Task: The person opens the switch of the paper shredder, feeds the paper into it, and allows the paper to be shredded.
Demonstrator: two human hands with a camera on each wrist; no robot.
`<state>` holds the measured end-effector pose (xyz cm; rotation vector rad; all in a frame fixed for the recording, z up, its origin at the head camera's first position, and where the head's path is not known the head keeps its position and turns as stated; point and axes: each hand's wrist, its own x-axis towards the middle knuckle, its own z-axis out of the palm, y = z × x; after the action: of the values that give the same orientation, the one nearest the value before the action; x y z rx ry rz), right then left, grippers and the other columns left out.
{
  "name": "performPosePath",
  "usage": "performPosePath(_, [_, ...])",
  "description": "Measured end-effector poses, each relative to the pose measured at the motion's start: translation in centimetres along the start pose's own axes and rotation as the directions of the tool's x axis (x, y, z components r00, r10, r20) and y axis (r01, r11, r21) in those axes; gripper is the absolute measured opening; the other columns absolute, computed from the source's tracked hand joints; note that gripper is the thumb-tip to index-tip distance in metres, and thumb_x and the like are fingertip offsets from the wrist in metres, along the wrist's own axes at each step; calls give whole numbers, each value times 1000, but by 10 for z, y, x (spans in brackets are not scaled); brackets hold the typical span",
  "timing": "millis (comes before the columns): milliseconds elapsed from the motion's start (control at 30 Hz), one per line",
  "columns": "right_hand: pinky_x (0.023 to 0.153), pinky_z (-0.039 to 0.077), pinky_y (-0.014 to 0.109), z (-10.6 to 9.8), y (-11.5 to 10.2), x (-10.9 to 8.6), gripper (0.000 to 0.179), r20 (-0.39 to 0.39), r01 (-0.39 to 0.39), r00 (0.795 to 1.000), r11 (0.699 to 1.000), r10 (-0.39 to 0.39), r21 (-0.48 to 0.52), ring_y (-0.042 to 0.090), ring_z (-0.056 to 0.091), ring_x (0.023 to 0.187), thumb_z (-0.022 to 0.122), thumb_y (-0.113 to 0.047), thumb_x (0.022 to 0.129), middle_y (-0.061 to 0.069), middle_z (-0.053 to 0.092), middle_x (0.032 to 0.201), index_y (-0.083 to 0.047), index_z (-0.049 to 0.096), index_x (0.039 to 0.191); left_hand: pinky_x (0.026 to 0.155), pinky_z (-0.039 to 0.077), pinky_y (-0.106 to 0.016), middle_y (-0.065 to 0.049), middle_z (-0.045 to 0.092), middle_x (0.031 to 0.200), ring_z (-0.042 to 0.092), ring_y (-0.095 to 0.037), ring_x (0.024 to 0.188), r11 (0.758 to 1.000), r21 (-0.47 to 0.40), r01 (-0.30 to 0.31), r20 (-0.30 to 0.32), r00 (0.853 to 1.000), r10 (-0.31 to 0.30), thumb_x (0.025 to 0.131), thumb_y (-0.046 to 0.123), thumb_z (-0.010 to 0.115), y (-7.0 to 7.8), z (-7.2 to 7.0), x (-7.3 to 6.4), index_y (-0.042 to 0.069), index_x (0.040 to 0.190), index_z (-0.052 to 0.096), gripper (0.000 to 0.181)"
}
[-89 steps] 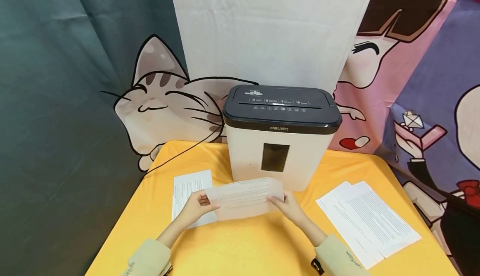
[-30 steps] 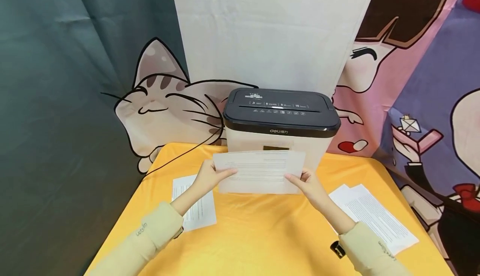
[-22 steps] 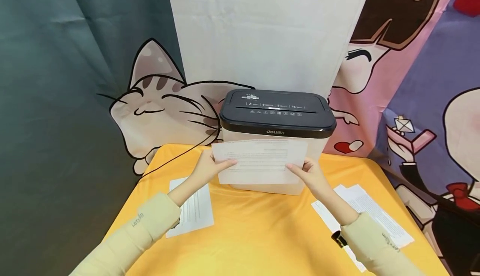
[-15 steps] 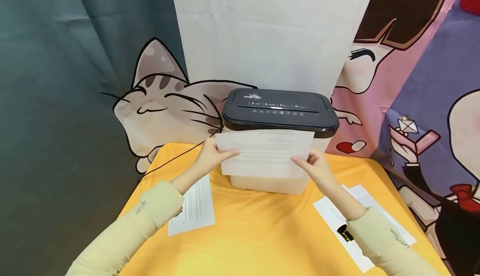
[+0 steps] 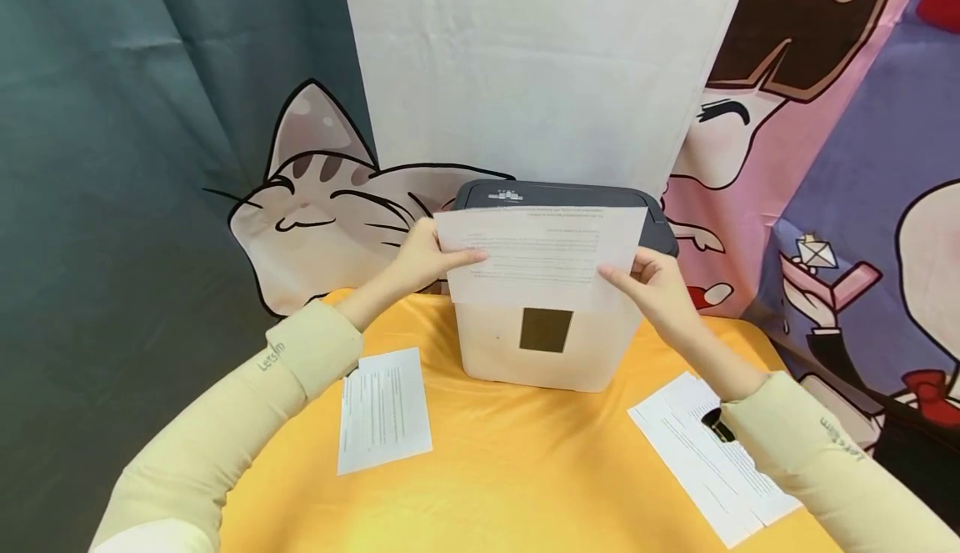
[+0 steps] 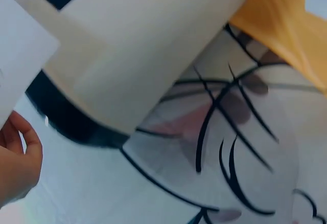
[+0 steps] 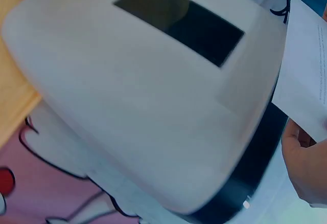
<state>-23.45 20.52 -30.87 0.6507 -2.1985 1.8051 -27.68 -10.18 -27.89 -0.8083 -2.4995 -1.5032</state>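
A printed sheet of paper (image 5: 540, 244) is stretched between both hands, in front of the dark top of a paper shredder (image 5: 495, 344). My left hand (image 5: 431, 254) pinches the sheet's left edge, thumb on the near face. At the right edge, my right hand (image 5: 654, 286) pinches it the same way. The sheet covers the shredder's slot and most of its black lid (image 5: 570, 194). In the left wrist view, part of the left hand (image 6: 18, 157) shows by the sheet's corner. The right wrist view shows the right hand (image 7: 306, 162) below the sheet's edge.
One printed page (image 5: 386, 411) lies on the yellow tablecloth (image 5: 510, 470) to the left. Overlapping printed pages (image 5: 712, 461) lie to the right, partly under the right forearm. Cartoon-printed curtains (image 5: 540, 61) hang close behind the shredder.
Both hands have lifted the sheet up and forward, from low before the shredder's body to the level of its lid. The sheet now hides the slot, and the shredder's window is uncovered again.
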Motion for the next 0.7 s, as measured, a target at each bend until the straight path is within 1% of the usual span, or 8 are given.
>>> performPosePath(67, [68, 54, 19, -4, -7, 5, 21, 13, -1, 1000, 1000, 2, -29, 4, 69, 80, 63, -3, 88, -16, 72, 91, -3, 66, 110, 74, 55, -29, -16, 72, 98, 70, -23, 88, 1000, 26, -2, 46, 999, 1, 80, 11, 75, 4, -6, 7, -1, 102, 70, 25])
performPosePath(133, [66, 55, 19, -8, -13, 9, 21, 29, -14, 999, 999, 16, -50, 3, 69, 79, 63, -4, 89, -17, 71, 91, -4, 66, 109, 73, 55, -28, -15, 72, 100, 70, -22, 88, 998, 59, -6, 89, 996, 1, 81, 12, 74, 8, -12, 12, 0, 104, 70, 26])
performPosePath(233, [66, 54, 20, -13, -21, 14, 20, 49, -38, 998, 997, 42, -72, 3, 69, 78, 63, -5, 89, -17, 71, 91, -5, 66, 109, 69, 53, -25, -15, 72, 100, 71, -20, 85, 995, 94, -27, 128, 992, 14, 82, 12, 73, 14, -21, 19, 1, 106, 69, 27])
performPosePath(400, [68, 54, 18, -17, -30, 22, 25, 57, -34, 998, 990, 42, -136, 2, 68, 80, 63, -10, 89, -20, 70, 91, -2, 65, 113, 62, 45, -22, -15, 72, 100, 68, -12, 79, 991, 126, -39, 139, 990, 21, 82, 11, 73, 26, -31, 28, 0, 106, 70, 26])
performPosePath(500, [70, 54, 17, -20, -35, 28, 24, 52, -29, 998, 993, 35, -114, 2, 68, 81, 63, -8, 89, -19, 71, 91, -4, 66, 113, 60, 42, -23, -16, 72, 100, 65, -10, 75, 990, 131, -45, 131, 991, 27, 82, 11, 73, 32, -34, 34, 1, 106, 70, 27])
performPosePath(567, [71, 53, 16, -22, -38, 32, 24, 47, -29, 998, 994, 34, -107, 1, 68, 81, 64, -8, 89, -19, 71, 91, -6, 66, 113, 62, 45, -21, -16, 72, 101, 67, -11, 78, 990, 133, -53, 133, 990, 35, 82, 10, 73, 35, -36, 38, 1, 107, 69, 27])
performPosePath(633, [72, 53, 16, -24, -41, 36, 25, 49, -28, 998, 993, 34, -113, 1, 68, 82, 63, -8, 89, -18, 71, 91, -4, 65, 114, 64, 47, -21, -17, 71, 101, 68, -13, 80, 989, 139, -53, 146, 989, 33, 82, 8, 72, 39, -39, 41, 0, 108, 69, 27])
performPosePath(700, [73, 53, 15, -27, -45, 40, 28, 52, -34, 998, 989, 42, -146, 0, 68, 82, 64, -10, 89, -20, 70, 91, -3, 65, 116, 66, 49, -22, -17, 71, 101, 69, -16, 83, 987, 150, -49, 164, 986, 24, 82, 6, 72, 42, -42, 45, 1, 109, 68, 28])
